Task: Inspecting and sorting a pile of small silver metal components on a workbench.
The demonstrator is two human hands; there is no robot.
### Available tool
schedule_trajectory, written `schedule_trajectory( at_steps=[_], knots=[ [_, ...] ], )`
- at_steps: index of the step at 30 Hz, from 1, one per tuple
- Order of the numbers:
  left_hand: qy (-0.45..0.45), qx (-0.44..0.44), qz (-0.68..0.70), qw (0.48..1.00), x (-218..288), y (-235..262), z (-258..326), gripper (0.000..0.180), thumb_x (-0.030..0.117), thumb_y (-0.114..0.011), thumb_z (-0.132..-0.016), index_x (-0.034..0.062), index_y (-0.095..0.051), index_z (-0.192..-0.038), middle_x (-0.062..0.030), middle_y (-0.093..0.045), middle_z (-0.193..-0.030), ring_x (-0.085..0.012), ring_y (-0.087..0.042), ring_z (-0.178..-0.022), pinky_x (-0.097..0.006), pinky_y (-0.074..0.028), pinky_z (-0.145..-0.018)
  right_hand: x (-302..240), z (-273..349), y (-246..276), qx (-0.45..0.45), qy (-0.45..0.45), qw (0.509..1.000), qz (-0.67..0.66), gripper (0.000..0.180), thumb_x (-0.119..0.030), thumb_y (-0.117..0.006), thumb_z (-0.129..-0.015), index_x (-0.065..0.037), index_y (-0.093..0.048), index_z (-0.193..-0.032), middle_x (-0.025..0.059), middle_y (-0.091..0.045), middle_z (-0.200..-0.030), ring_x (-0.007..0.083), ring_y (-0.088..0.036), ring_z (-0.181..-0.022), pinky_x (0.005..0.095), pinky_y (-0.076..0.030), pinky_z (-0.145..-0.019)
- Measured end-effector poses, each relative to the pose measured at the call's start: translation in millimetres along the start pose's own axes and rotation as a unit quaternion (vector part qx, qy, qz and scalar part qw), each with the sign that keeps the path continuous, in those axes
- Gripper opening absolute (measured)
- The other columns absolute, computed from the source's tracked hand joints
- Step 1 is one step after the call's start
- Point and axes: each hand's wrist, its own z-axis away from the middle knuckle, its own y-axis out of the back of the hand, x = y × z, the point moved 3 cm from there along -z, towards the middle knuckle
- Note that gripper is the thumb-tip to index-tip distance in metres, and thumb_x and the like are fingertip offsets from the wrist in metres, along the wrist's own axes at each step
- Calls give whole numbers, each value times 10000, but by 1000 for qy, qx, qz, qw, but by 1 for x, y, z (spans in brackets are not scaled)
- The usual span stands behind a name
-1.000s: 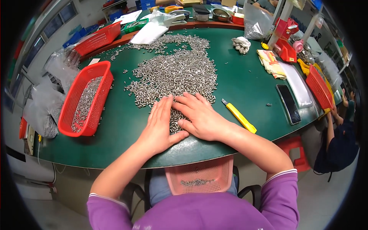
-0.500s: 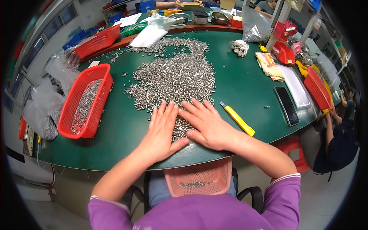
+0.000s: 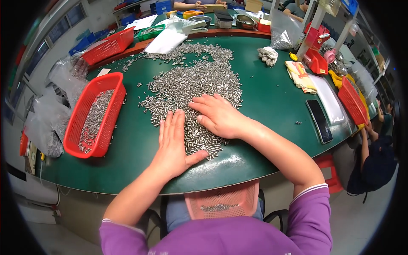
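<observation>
A broad heap of small shiny metal pins (image 3: 195,83) covers the middle of the green tabletop. My left hand (image 3: 172,146) lies flat along the heap's near left side, fingers stretched forward and thumb pointing right. Further in, my right hand (image 3: 221,117) rests palm down on the pins, its fingers extended to the left. Between the two hands a strip of pins (image 3: 197,138) runs toward the table's near edge. Neither hand grips anything that I can see. Below the edge, a pink basket (image 3: 199,206) on my lap holds some pins.
At left stands a red basket (image 3: 115,114) partly filled with pins, beside clear plastic bags (image 3: 53,114). A phone (image 3: 319,122), a folded cloth (image 3: 301,76) and white gloves (image 3: 268,55) lie at right. Another person (image 3: 372,163) works at far right.
My right hand has moved forward onto the heap, away from the near edge. My left hand shifted slightly left. The yellow utility knife, visible before, is no longer in sight where my right forearm now lies.
</observation>
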Motion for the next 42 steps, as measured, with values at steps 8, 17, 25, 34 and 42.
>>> schedule_trajectory(
  at_steps=[8,17,25,34,42],
  knots=[
    [-47,-53,8,997,8,1,0,1243,530,-842,-737,-37,-142,-1593,-272,-231,-1632,-429,-126,-1555,-578,-46,-1258,-31,41,-4,-51,56,997,15,654,-441,-498,-1027,2,-433,-1504,207,-376,-1599,405,-291,-1509,562,-178,-1236],
    [-84,-40,-7,996,8,-3,3,1097,515,-803,-800,-5,-234,-1581,-262,-263,-1626,-442,-151,-1546,-595,-71,-1251,-45,77,0,-74,18,996,52,726,-478,-540,-998,-113,-339,-1592,148,-294,-1657,364,-192,-1556,563,-110,-1256],
    [-106,22,-4,994,5,17,1,1017,495,-785,-821,10,-289,-1564,-235,-268,-1624,-440,-185,-1533,-565,-157,-1243,-49,104,35,137,-57,988,47,554,-194,-759,-845,-89,-582,-1359,130,-549,-1403,381,-468,-1341,514,-374,-1122],
    [-76,59,99,990,60,36,45,442,-19,-764,-795,27,-654,-1221,-98,-664,-930,-272,-641,-866,-382,-534,-768,-83,120,16,151,-89,984,-27,153,-101,-777,-801,-95,-693,-930,56,-655,-890,283,-623,-839,407,-503,-737],
    [-37,89,153,983,69,-4,47,663,-78,-734,-807,36,-524,-1425,-89,-663,-974,-238,-628,-871,-357,-540,-785,-90,109,3,176,-97,979,-24,161,-86,-763,-805,-86,-677,-941,62,-630,-894,297,-601,-832,408,-507,-724]
  ],
)
